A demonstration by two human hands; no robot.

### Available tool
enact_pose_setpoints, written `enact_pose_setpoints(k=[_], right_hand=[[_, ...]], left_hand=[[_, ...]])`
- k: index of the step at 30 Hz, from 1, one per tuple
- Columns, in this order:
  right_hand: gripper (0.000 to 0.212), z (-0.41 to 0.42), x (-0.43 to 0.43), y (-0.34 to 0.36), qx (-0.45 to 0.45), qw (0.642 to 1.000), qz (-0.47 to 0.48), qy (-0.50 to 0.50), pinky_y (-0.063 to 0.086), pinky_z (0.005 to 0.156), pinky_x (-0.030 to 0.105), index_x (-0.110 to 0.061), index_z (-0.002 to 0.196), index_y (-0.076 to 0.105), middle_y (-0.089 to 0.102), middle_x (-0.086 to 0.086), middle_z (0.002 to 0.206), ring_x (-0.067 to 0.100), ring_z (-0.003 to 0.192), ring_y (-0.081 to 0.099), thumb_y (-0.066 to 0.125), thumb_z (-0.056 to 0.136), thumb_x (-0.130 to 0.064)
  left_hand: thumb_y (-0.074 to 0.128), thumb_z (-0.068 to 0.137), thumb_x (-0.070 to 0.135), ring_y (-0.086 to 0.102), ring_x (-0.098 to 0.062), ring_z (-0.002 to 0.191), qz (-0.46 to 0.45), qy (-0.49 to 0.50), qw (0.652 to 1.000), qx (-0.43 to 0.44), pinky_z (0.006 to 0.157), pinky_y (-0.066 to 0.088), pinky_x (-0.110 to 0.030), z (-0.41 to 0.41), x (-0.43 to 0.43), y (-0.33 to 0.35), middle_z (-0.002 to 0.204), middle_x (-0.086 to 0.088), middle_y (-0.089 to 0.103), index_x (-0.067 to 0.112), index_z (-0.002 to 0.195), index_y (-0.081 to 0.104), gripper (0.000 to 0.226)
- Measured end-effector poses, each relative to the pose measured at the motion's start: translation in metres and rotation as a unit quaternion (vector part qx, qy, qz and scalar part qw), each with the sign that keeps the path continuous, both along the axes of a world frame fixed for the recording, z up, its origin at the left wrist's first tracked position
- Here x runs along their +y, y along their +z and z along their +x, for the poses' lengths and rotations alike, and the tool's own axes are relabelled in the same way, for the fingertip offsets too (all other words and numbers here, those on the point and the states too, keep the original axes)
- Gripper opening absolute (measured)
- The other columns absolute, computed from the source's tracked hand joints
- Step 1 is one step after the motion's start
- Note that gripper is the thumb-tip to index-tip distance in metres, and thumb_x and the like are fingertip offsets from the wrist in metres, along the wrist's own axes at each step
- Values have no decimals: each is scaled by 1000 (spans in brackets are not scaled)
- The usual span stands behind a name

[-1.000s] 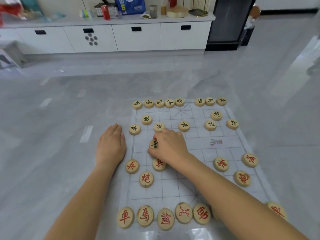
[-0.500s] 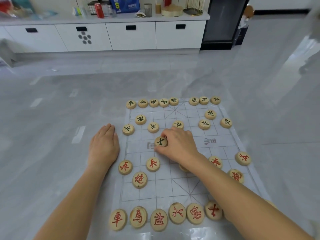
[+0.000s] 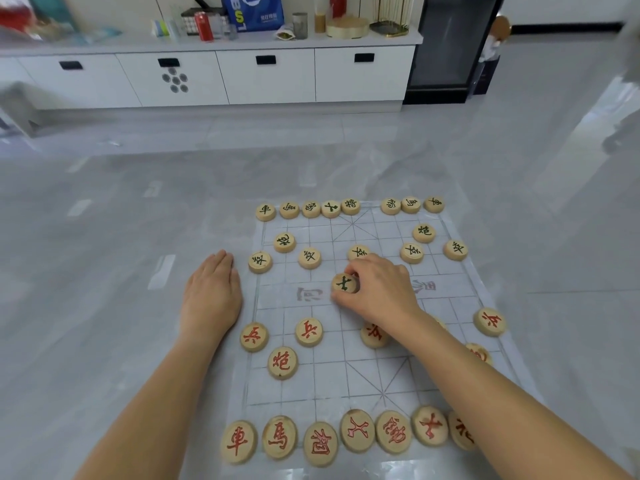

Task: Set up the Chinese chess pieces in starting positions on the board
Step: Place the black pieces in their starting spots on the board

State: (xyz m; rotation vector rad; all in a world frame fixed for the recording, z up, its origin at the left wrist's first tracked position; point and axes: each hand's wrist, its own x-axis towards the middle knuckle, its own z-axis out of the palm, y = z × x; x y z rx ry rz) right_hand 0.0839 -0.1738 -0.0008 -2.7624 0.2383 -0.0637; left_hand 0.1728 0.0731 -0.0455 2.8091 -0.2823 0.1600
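A thin plastic chess board (image 3: pixel 346 379) lies on the grey floor. Round wooden pieces with dark-green characters line its far edge (image 3: pixel 330 208), and red-character pieces line its near edge (image 3: pixel 320 444). My right hand (image 3: pixel 379 289) pinches one dark-green piece (image 3: pixel 344 283) over the middle band of the board. My left hand (image 3: pixel 211 292) rests flat on the floor at the board's left edge, fingers straight. My right forearm hides part of the red pieces on the right side.
White low cabinets (image 3: pixel 266 76) run along the far wall, with a red can (image 3: pixel 203 26), a blue bag (image 3: pixel 254 11) and other small items on top. A black cabinet (image 3: pixel 450 46) stands to their right. Grey tile floor surrounds the board.
My right hand has carried the dark-green piece to the right along the middle of the board. My left hand has stayed flat beside the board. The camera view has shifted slightly.
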Motion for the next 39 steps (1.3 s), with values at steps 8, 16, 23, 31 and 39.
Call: enact_pose_setpoints(k=[8, 16, 23, 31, 39], right_hand=[[37, -2, -6, 1, 1, 1000, 0, -9, 36, 83, 36, -29, 102, 58, 52, -8, 97, 15, 94, 50, 58, 75, -55], [39, -3, -4, -1, -7, 1000, 0, -8, 36, 84, 36, -30, 104, 59, 54, -8, 100, 14, 96, 51, 59, 74, -56], [36, 5, -10, 4, -35, 999, 5, -8, 36, 83, 35, -29, 101, 62, 55, -7, 98, 14, 94, 51, 59, 75, -54], [33, 79, -79, 16, -78, 993, -36, -84, 32, 87, 37, -25, 106, 66, 51, 4, 110, 26, 105, 46, 61, 80, -44], [37, 123, -97, 3, -32, 991, -121, -56, 28, 89, 37, -28, 109, 64, 43, 2, 115, 25, 109, 36, 62, 79, -51]], left_hand=[[32, 99, 26, 34, -26, 136, -4, -1, 1000, 0, 113, 24, -38, 0, 1, 0, 145, -10, 42, 7, 138, 44, 45], [31, 99, 28, 33, -24, 137, -5, 1, 1000, 4, 114, 23, -37, -2, -1, 3, 146, -9, 40, 8, 139, 43, 46], [30, 100, 28, 31, -24, 138, -5, 1, 1000, 6, 114, 22, -37, -2, -1, 3, 147, -8, 39, 8, 140, 41, 46], [30, 99, 28, 31, -23, 138, -9, 5, 1000, 3, 115, 21, -36, -2, 0, 0, 147, -7, 39, 9, 140, 42, 46], [31, 100, 29, 30, -22, 139, -7, 12, 1000, 3, 114, 20, -35, -3, -3, 2, 148, -5, 38, 11, 141, 41, 46]])
